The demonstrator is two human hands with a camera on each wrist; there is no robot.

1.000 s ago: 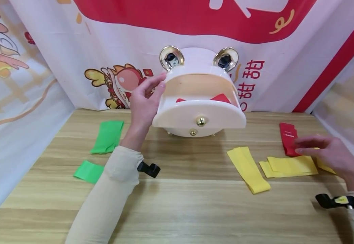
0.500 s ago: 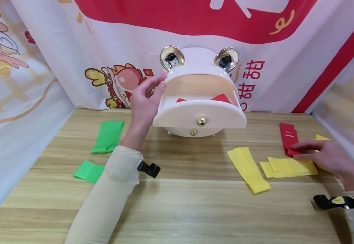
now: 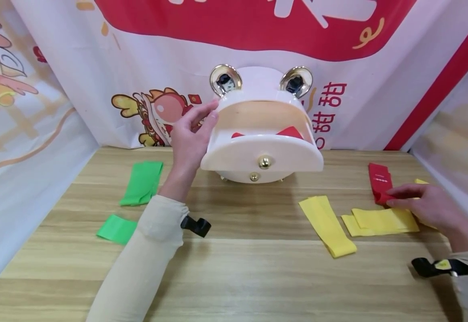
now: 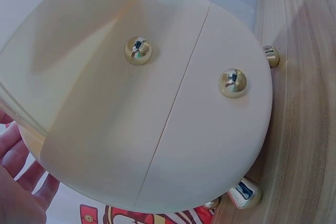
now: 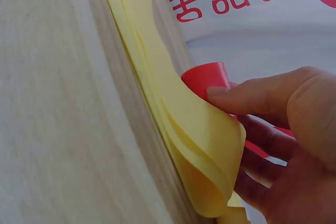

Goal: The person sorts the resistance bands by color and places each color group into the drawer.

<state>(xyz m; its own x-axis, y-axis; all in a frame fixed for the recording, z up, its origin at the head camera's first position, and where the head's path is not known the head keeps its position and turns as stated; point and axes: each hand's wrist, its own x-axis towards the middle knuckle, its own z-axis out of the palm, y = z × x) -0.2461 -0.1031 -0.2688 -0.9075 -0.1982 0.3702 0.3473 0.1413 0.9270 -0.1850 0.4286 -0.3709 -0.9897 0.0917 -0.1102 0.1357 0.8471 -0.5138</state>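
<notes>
In the head view, a white two-drawer cabinet [image 3: 256,91] with gold-rimmed round eyes stands at the back of the table. Its upper drawer [image 3: 238,154] is pulled out, with red pieces [image 3: 290,132] showing over the front. My left hand [image 3: 189,138] touches the cabinet's left side with extended fingers, seen at the edge of the left wrist view. At the right, my right hand [image 3: 433,208] pinches the near end of a red resistance band [image 3: 380,181] between thumb and fingers. That end curls up in the right wrist view, behind a folded yellow band [image 5: 210,140].
Yellow bands [image 3: 327,226] lie between the cabinet and my right hand. Two green bands [image 3: 141,182] are on the left, one partly behind my left sleeve. A printed cloth backdrop [image 3: 169,53] rises right behind the table [image 3: 258,277].
My right hand has moved slightly left and taken hold of the red band's near end, which now curls up. The left hand stays at the cabinet; the view has tilted a little.
</notes>
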